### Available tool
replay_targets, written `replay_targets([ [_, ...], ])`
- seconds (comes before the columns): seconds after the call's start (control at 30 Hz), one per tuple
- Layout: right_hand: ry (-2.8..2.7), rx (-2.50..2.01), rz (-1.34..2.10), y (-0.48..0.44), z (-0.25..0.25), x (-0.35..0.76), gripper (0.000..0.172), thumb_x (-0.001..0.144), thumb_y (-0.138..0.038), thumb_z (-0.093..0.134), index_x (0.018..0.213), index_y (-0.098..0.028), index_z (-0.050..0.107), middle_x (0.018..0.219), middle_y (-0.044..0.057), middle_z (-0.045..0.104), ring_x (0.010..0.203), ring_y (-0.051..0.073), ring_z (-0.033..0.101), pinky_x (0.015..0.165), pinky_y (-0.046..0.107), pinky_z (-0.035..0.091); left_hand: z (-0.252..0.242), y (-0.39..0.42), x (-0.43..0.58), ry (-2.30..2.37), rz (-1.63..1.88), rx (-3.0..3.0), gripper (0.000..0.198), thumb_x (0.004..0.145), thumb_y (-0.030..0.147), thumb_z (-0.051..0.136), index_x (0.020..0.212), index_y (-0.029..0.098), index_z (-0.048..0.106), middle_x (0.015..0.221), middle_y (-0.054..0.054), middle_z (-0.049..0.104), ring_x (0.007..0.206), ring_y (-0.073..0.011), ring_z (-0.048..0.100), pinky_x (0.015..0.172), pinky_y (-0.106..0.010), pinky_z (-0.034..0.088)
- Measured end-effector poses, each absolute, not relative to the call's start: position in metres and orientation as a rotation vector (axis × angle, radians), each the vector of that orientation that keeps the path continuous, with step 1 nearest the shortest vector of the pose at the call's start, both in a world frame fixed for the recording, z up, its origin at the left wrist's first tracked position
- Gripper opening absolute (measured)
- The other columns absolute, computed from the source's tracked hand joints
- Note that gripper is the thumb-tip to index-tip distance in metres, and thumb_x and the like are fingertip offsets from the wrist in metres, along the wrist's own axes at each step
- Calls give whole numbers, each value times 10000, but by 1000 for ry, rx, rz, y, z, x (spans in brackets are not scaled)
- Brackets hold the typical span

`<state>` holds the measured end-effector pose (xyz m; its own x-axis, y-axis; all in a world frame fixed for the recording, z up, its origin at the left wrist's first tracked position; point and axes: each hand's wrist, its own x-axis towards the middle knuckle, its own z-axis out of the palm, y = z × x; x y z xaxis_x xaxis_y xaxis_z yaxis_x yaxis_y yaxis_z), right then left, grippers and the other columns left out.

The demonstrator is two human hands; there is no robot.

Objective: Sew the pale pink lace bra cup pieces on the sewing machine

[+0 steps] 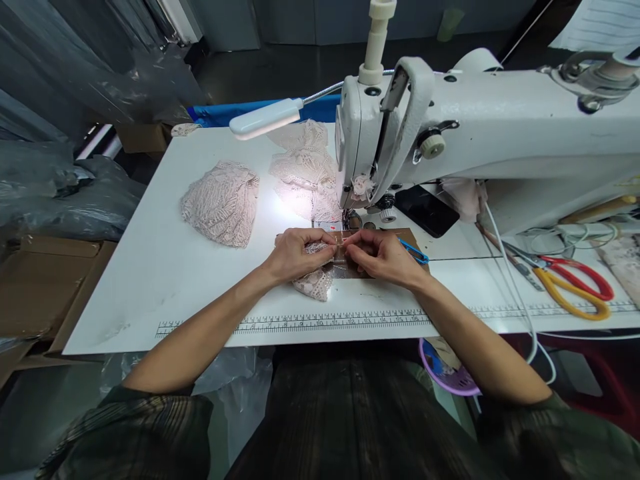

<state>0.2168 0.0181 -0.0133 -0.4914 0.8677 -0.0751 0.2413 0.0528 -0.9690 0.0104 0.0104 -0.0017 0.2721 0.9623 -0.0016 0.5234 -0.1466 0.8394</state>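
While both hands meet just in front of the needle area of the white sewing machine (480, 133), the left hand (295, 255) has thumb and forefinger pinched, with a pale pink openwork lace piece (314, 285) bunched in its grasp and hanging out below on the white tabletop (135, 287). Right hand (383, 257): thumb and forefinger drawn together close to the left fingertips; can't tell what, if anything, is between them, too small. Both hands sit over a brown flat plate (360, 272); blue slim-handled tool (414, 251) beside the right hand. Rounded pale pink lace bundle (220, 203) lies left, more pale pink lace (305, 167) behind. Black phone (427, 210) under the machine arm, red-and-yellow-handled scissors (575, 285) far right.
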Motion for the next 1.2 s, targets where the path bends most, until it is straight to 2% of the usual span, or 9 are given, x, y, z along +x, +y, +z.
replay_targets([
  [0.67,-1773,-1158,1351,17,-18,207,205,862,-350,579,772,-166,581,627,-28,553,513,69,438,458,207,338,-5,10,14,1342,785,1842,174,741,281,637,817,186,761,815,-18,753,755,-153,687,679,-251,540],
  [0.8,-1757,-1224,1265,18,-18,206,172,831,-306,587,727,-176,542,602,-42,530,501,64,414,468,209,330,-4,9,15,1352,822,1855,167,719,244,597,751,169,743,744,-18,735,685,-137,657,625,-237,514],
  [0.97,-1690,-1246,1266,20,-22,208,182,855,-328,572,757,-177,550,612,-30,534,510,77,467,447,205,349,-4,10,14,1369,841,1805,167,722,263,593,728,158,723,712,-27,717,642,-135,622,593,-241,491],
  [1.2,-1562,-1236,1641,20,-12,215,213,856,-362,629,951,-174,599,709,7,612,599,106,600,463,195,499,-9,11,13,1336,875,1842,147,711,233,604,726,157,729,694,-17,714,637,-125,609,592,-227,471],
])
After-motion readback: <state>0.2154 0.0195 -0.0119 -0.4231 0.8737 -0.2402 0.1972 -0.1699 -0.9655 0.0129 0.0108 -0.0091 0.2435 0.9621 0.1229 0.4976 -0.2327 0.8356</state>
